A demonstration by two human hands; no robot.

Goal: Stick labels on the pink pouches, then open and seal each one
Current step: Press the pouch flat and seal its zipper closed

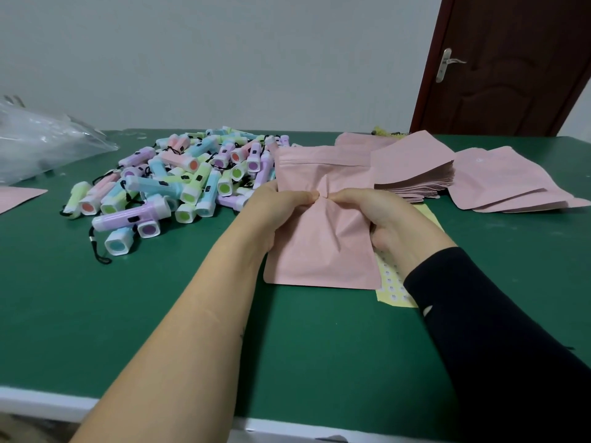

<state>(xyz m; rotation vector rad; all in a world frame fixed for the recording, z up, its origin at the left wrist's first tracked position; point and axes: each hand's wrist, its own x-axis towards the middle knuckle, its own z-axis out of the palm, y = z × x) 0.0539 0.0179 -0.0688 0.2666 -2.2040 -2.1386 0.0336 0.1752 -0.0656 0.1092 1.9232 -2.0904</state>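
A pink pouch (319, 257) was held between both hands, its bottom edge nearest the person, its long axis running straight away and its zip end beyond the fingertips. The left hand (275, 212) was curled round its left edge and the right hand (377, 215) round its right, thumbs pinching the front at mid-length, neither nearer. A label sheet (393, 292) lay beneath the right hand; stacked pouches (412, 167) lay beyond it on the table (160, 314).

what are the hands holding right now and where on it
One pink pouch, held by both hands: the left hand grips its left side, the right hand its right side, thumbs pinching the front together at mid-height.
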